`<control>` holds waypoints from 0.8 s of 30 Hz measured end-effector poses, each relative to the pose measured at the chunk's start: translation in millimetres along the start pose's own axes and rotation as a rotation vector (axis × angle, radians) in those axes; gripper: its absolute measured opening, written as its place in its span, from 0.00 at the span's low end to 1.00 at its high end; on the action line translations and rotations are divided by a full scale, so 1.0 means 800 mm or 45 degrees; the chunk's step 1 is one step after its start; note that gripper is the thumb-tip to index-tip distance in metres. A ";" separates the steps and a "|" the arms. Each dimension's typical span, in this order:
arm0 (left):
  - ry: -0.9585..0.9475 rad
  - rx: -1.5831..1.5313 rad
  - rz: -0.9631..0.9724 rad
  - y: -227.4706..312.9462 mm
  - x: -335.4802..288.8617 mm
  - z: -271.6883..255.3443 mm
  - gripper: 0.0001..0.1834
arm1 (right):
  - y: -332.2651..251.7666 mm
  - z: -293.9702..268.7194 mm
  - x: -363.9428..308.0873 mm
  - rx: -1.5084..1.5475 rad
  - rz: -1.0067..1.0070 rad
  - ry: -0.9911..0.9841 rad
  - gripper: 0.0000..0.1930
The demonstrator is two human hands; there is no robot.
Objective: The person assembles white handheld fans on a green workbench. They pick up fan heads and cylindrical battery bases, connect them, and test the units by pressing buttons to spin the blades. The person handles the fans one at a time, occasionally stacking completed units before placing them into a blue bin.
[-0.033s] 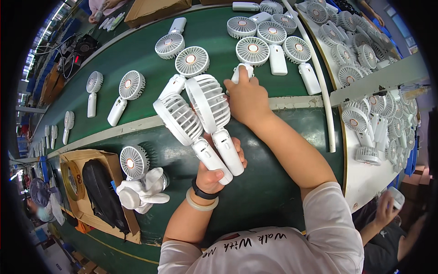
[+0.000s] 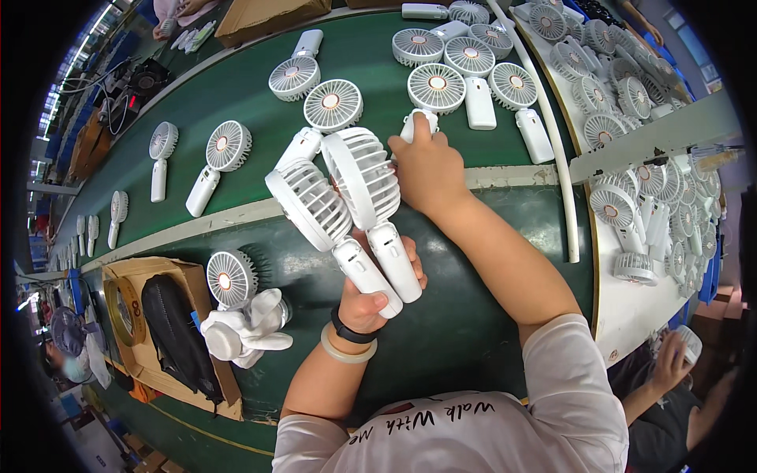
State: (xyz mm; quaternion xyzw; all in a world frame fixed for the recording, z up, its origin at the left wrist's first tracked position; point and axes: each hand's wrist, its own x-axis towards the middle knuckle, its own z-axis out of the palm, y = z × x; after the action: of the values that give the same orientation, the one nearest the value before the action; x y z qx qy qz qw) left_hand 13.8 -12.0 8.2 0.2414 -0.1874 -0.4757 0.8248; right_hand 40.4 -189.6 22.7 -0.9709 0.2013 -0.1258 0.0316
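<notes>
My left hand is closed round the handles of two white handheld fans. One handheld fan leans left, and the second fan stands beside it, their caged heads touching or overlapping. Farther out, my right hand grips the handle of another handheld fan, which lies face up on the green belt. My fingers hide most of that handle. A fan lying on the belt has its handle partly behind the held fans.
More fans lie along the green conveyor belt. Left of my arm are a fan on a stand with white cloth and a cardboard box holding a black pouch. A white pipe borders a fan-covered table. A co-worker's hand holds something white.
My hands and the fans in them look the same. At the lower right, the co-worker's hand has shifted and turned the white thing slightly.
</notes>
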 end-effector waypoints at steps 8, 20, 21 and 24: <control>0.072 0.022 0.057 -0.003 -0.001 0.003 0.43 | 0.050 -0.010 -0.046 2.141 0.329 0.091 0.28; 0.158 0.027 0.070 -0.006 0.001 0.002 0.43 | 0.051 -0.017 -0.113 3.292 0.059 -0.704 0.27; 0.159 0.023 0.066 -0.006 0.000 0.003 0.43 | 0.051 -0.017 -0.114 3.284 0.075 -0.708 0.27; 0.162 0.008 0.055 -0.005 0.000 0.003 0.43 | 0.051 -0.019 -0.114 3.267 0.116 -0.715 0.27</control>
State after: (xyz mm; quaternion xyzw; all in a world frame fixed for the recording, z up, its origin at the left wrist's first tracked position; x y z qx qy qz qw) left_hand 9.5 -14.2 8.2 0.2696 -0.1412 -0.4409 0.8444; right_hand -59.7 -190.7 12.0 -0.2359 -0.0418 -0.0202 0.9707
